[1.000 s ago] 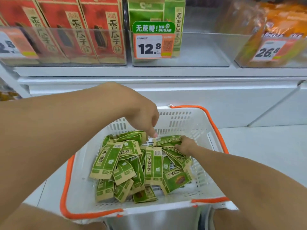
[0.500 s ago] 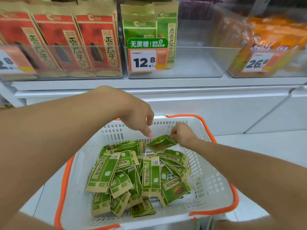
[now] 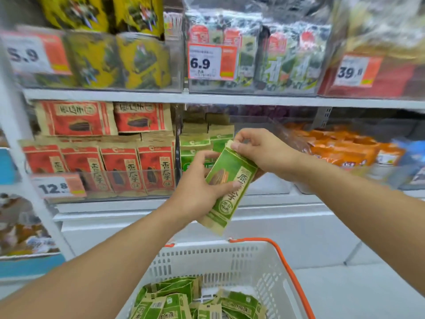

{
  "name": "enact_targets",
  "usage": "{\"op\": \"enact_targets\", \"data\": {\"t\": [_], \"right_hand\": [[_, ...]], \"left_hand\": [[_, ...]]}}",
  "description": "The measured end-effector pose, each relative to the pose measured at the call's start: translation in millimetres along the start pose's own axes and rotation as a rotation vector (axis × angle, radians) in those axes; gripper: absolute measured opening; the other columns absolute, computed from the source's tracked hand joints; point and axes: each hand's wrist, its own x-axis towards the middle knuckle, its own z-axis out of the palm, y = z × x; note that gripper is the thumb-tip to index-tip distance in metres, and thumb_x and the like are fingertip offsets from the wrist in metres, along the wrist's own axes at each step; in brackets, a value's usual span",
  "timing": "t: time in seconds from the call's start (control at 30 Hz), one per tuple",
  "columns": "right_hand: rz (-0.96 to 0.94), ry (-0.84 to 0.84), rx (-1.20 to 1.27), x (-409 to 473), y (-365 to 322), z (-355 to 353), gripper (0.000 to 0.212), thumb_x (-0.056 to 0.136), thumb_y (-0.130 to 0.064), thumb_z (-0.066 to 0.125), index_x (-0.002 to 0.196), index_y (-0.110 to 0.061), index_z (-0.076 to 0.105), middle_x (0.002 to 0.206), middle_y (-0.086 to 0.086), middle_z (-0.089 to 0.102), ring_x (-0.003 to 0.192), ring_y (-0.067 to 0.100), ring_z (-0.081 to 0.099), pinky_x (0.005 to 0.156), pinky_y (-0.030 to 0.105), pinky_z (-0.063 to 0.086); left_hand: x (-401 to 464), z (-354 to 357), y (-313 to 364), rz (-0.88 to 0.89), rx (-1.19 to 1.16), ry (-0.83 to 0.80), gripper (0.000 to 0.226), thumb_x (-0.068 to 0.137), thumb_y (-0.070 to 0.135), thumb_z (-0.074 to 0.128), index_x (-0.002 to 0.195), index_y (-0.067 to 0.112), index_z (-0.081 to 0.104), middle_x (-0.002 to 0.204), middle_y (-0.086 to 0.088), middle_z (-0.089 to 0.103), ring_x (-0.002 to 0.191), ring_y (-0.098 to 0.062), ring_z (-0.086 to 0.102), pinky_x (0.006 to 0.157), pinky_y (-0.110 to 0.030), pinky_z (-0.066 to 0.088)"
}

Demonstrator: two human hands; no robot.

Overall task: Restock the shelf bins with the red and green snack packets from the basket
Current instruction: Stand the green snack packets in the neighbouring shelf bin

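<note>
Gripping one green packet point(image 3: 228, 180), left hand point(image 3: 197, 192) mid-body, right hand point(image 3: 259, 150) pinching top, long axis near upright, top tilted right.

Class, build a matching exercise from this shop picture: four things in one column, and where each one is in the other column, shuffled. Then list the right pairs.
Things
1. green paper snack packet with dark lettering
2. white plastic basket with orange handles
3. red paper snack packets
4. white price tag reading 6.9

Places
A. on the upper shelf front
B. in the clear bin left of the green ones
C. held between left hand and right hand
D. lowest in view, holding loose green packets

Pairs: 1-C, 2-D, 3-B, 4-A
</note>
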Motion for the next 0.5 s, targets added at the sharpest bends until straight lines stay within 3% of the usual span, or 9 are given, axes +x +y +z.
{"op": "enact_targets", "data": {"t": [0.13, 0.2, 0.3, 0.37, 0.43, 0.5], "right_hand": [[0.082, -0.393, -0.052, 8, -10, -22, 0.025, 0.092, -0.023, 0.071, 0.113, -0.01, 0.065, 0.103, 0.015, 0.075, 0.09, 0.027, 0.074, 0.063, 0.037, 0.062], [0.074, -0.485, -0.106, 13, -11, -29, 0.028, 0.088, -0.015, 0.074, 0.114, -0.007, 0.067, 0.107, 0.015, 0.074, 0.099, 0.03, 0.073, 0.063, 0.034, 0.063], [0.021, -0.382, -0.122, 22, -21, -40, 0.018, 0.085, -0.008, 0.075, 0.102, -0.007, 0.071, 0.097, 0.013, 0.077, 0.089, 0.025, 0.075, 0.07, 0.035, 0.062], [-0.06, -0.19, -0.295, 25, -37, -59, 0.011, 0.082, -0.01, 0.079, 0.09, -0.012, 0.072, 0.082, 0.008, 0.076, 0.073, 0.016, 0.071, 0.068, 0.03, 0.057], [-0.163, 0.043, -0.642, 31, -52, -80, 0.022, 0.08, -0.024, 0.083, 0.088, -0.008, 0.07, 0.072, 0.01, 0.068, 0.066, 0.021, 0.062, 0.061, 0.028, 0.049], [-0.213, 0.158, -0.869, 43, -54, -86, 0.04, 0.078, -0.032, 0.084, 0.1, -0.001, 0.07, 0.082, 0.017, 0.068, 0.078, 0.031, 0.062, 0.069, 0.036, 0.051]], "left_hand": [[-1, -1, 2, 0.063, -0.088, 0.086, 0.052, 0.075, 0.019, 0.085, 0.115, 0.033, 0.054, 0.098, 0.004, 0.074, 0.083, -0.006, 0.072, 0.066, -0.03, 0.061], [3, 0, 1, 0.107, -0.08, 0.144, 0.044, 0.076, 0.017, 0.084, 0.109, 0.031, 0.058, 0.097, 0.005, 0.074, 0.084, -0.007, 0.072, 0.071, -0.04, 0.062], [12, -3, 2, 0.187, -0.045, 0.269, 0.023, 0.08, 0.017, 0.081, 0.092, 0.026, 0.064, 0.097, 0.009, 0.072, 0.089, -0.009, 0.071, 0.075, -0.046, 0.06], [16, -9, 2, 0.234, 0.015, 0.309, 0.017, 0.084, 0.02, 0.077, 0.091, 0.03, 0.065, 0.101, 0.015, 0.07, 0.097, -0.005, 0.068, 0.078, -0.04, 0.059], [19, -15, 0, 0.223, 0.058, 0.347, 0.019, 0.086, 0.026, 0.076, 0.098, 0.034, 0.064, 0.108, 0.018, 0.066, 0.104, -0.003, 0.063, 0.081, -0.03, 0.054], [22, -21, -7, 0.179, 0.059, 0.373, 0.016, 0.086, 0.028, 0.075, 0.097, 0.033, 0.064, 0.105, 0.018, 0.066, 0.1, -0.007, 0.065, 0.074, -0.029, 0.052]]}}
